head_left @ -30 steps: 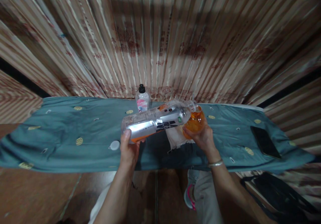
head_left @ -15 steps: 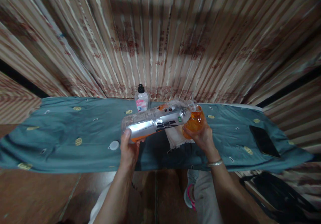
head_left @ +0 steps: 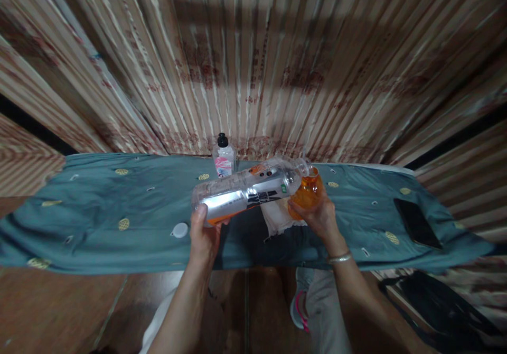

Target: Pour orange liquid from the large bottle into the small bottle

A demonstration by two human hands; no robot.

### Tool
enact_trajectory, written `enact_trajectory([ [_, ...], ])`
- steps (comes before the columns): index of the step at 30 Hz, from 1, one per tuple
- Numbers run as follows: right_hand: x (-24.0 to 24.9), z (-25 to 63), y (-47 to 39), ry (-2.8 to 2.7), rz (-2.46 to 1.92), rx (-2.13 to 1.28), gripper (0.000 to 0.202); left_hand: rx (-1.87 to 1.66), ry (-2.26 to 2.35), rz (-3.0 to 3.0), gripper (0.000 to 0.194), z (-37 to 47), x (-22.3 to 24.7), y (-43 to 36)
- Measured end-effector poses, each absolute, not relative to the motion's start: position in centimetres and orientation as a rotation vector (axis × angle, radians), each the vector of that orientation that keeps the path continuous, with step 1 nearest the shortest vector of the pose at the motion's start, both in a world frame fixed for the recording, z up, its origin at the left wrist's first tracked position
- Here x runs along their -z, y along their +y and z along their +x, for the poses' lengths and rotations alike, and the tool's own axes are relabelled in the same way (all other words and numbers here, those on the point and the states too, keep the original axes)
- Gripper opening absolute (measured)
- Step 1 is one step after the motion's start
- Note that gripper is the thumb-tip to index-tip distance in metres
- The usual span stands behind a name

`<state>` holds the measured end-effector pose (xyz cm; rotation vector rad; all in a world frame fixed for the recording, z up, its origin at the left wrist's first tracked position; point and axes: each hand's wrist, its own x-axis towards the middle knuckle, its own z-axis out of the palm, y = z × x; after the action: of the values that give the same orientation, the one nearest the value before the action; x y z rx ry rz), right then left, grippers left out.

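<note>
My left hand (head_left: 204, 235) is wrapped round the base of a large clear plastic bottle (head_left: 245, 193) with a silver and orange label. The bottle lies tilted, nearly level, its open mouth toward the right. That mouth meets the top of an orange container (head_left: 307, 193), which my right hand (head_left: 317, 214) grips from the right side. Behind the large bottle stands a small clear bottle (head_left: 224, 158) with a black cap and a pink label. A white cap (head_left: 180, 230) lies left of my left hand. Under the orange container is a whitish cloth (head_left: 278, 219).
The long table has a green patterned cloth (head_left: 91, 201). A dark phone (head_left: 418, 224) lies at its right. Pleated curtains (head_left: 253, 68) hang close behind. A black bag (head_left: 439, 306) sits below the table's right end.
</note>
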<state>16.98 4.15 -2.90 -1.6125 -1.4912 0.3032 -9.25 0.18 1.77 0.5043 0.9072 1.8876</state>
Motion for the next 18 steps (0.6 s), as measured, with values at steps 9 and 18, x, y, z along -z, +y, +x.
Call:
enact_trajectory([
  [9,2.86,16.97,4.13,-1.486,-1.595,-0.292,0.097,-1.881,0.911,0.541,0.043,-9.41,-1.52,0.11],
  [18,2.64,16.98,4.15,-1.501,-1.613,-0.319,0.097,-1.888,0.906,0.522,0.047,-9.48,-1.29,0.16],
])
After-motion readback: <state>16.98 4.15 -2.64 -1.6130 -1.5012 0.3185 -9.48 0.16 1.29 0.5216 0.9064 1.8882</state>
